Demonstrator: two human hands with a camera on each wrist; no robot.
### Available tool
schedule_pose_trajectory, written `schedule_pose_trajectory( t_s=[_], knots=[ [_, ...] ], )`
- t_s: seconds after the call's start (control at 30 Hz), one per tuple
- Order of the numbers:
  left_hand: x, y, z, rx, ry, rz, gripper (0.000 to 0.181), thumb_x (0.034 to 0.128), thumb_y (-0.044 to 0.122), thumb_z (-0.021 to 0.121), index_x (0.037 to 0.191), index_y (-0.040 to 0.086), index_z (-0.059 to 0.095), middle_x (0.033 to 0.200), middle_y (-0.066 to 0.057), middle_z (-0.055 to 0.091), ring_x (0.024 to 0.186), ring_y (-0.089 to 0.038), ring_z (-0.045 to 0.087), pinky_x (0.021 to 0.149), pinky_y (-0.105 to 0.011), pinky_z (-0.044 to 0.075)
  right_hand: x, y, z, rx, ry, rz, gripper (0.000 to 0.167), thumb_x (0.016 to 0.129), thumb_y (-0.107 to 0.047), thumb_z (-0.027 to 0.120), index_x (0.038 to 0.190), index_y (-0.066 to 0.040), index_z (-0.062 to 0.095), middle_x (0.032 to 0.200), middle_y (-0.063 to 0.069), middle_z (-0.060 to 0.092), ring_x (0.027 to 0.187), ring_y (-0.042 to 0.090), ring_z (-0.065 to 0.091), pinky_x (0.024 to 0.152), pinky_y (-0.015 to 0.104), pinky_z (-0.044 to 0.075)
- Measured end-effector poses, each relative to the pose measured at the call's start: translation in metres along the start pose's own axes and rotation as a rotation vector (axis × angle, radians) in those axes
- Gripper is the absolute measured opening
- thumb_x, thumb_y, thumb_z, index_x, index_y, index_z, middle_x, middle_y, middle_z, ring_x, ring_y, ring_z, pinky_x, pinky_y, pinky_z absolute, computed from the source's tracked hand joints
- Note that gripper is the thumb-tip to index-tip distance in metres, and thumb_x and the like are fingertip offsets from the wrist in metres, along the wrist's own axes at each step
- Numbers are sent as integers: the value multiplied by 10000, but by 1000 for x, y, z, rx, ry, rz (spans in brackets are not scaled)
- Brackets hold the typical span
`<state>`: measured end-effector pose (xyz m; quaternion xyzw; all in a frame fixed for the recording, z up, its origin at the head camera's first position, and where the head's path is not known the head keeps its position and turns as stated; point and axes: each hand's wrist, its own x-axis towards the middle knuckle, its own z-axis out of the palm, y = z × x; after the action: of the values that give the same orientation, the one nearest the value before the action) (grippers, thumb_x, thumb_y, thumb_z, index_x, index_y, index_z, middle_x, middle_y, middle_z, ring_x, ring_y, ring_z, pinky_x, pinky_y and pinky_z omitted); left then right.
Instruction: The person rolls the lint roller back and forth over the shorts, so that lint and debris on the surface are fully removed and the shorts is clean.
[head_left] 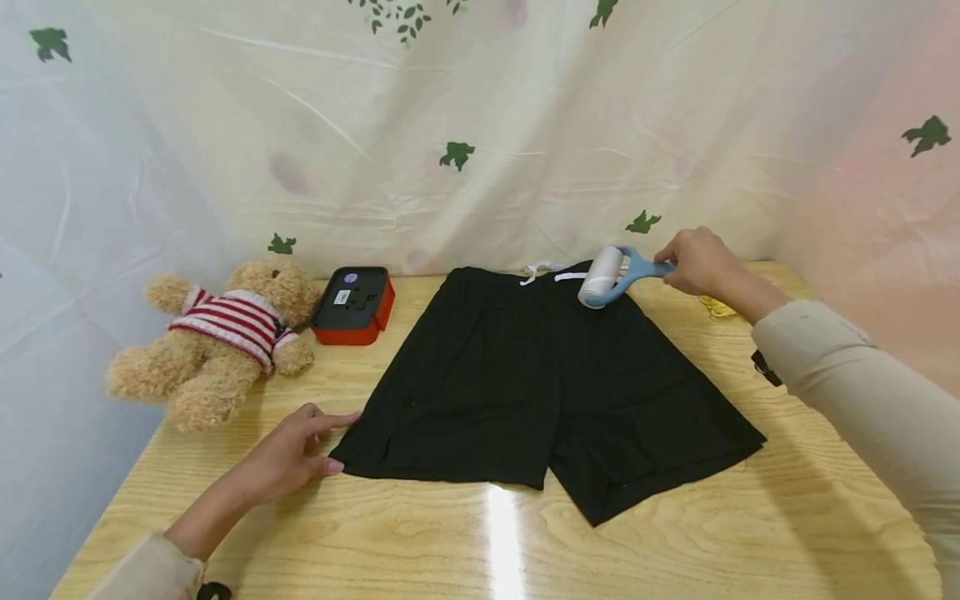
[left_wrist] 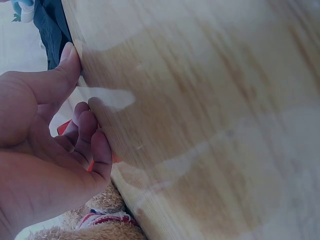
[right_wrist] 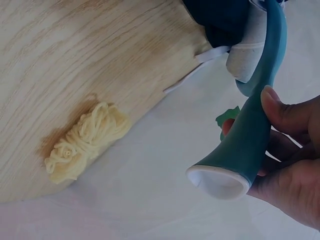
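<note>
Black shorts [head_left: 480, 375] with white drawstrings lie spread flat on the wooden table [head_left: 420, 542], waistband toward the back. My right hand [head_left: 701, 265] grips the blue handle of a lint roller [head_left: 602, 279]; its white roll is at the waistband's right end. In the right wrist view the flared handle end of the lint roller [right_wrist: 235, 150] shows between thumb and fingers. My left hand [head_left: 288, 454] rests at the lower left corner of the shorts, index finger and thumb extended onto the hem. In the left wrist view the left hand [left_wrist: 55, 120] has its other fingers bent.
A teddy bear [head_left: 225, 333] in a red-and-white striped sweater lies at the left. Beside it sits a red and black box-shaped object [head_left: 352, 307]. A bundle of yellow cord [right_wrist: 87, 142] lies at the right rear edge. A patterned curtain [head_left: 525, 125] hangs behind the table.
</note>
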<state>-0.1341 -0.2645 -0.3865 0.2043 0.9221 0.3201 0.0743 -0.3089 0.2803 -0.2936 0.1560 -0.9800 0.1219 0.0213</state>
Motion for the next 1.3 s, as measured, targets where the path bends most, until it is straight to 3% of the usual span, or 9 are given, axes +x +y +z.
schedule_pose_trajectory(
  t_s=[0.27, 0.53, 0.67, 0.83, 1.0, 1.1, 1.2, 1.3],
  knots=[
    [0, 2, -1, 4, -8, -3, 612, 765, 86, 788, 1337, 39, 574, 820, -42, 369, 717, -155, 311, 599, -270, 303, -9, 4, -7, -26, 31, -2, 338, 769, 35, 584, 1083, 113, 683, 824, 210, 678, 544, 221, 450, 540, 329, 353],
    [-1, 1, -1, 8, 0, 10, 607, 767, 92, 787, 1335, 42, 577, 814, -36, 352, 707, -128, 292, 592, -270, 296, -34, 9, -19, -31, 89, 18, 343, 796, 31, 594, 1121, 120, 660, 819, 234, 681, 520, 213, 415, 509, 318, 309],
    [-1, 1, -1, 14, 2, 13, 605, 767, 90, 786, 1334, 42, 578, 814, -35, 356, 707, -120, 291, 592, -271, 298, -51, 16, -24, 45, 120, 78, 370, 819, 28, 600, 1176, 125, 626, 830, 264, 663, 466, 198, 349, 445, 302, 275],
    [-1, 2, -1, 17, 4, 16, 604, 768, 80, 785, 1333, 37, 577, 809, -36, 355, 700, -111, 286, 591, -270, 297, -70, 25, -27, 110, 178, 122, 380, 836, 14, 621, 1202, 119, 612, 978, 336, 636, 484, 231, 392, 426, 304, 285],
    [-1, 1, -1, 13, -4, 4, 606, 771, 88, 784, 1339, 47, 575, 813, -39, 358, 701, -122, 290, 591, -272, 298, -89, 31, -27, 84, 295, 165, 257, 813, 4, 630, 1051, 55, 711, 778, 237, 649, 548, 238, 431, 492, 344, 299],
    [0, 2, -1, 2, -14, -14, 609, 776, 98, 781, 1346, 56, 570, 822, -43, 364, 708, -139, 300, 594, -275, 301, -102, 35, -27, 77, 354, 223, 264, 818, -18, 626, 1056, 54, 716, 772, 248, 659, 546, 222, 441, 509, 341, 291],
    [0, 2, -1, 2, -15, -22, 610, 776, 98, 782, 1346, 56, 570, 828, -45, 369, 713, -154, 309, 598, -274, 303, -116, 39, -27, 101, 361, 304, 346, 846, -50, 633, 1159, 96, 645, 885, 304, 665, 516, 215, 455, 465, 325, 297],
    [0, 1, -1, 9, -9, -14, 608, 770, 90, 785, 1340, 51, 575, 823, -43, 368, 710, -150, 308, 596, -273, 302, -129, 42, -25, 104, 331, 399, 376, 879, -85, 619, 1190, 126, 603, 893, 321, 653, 496, 220, 448, 427, 317, 296]
  ],
)
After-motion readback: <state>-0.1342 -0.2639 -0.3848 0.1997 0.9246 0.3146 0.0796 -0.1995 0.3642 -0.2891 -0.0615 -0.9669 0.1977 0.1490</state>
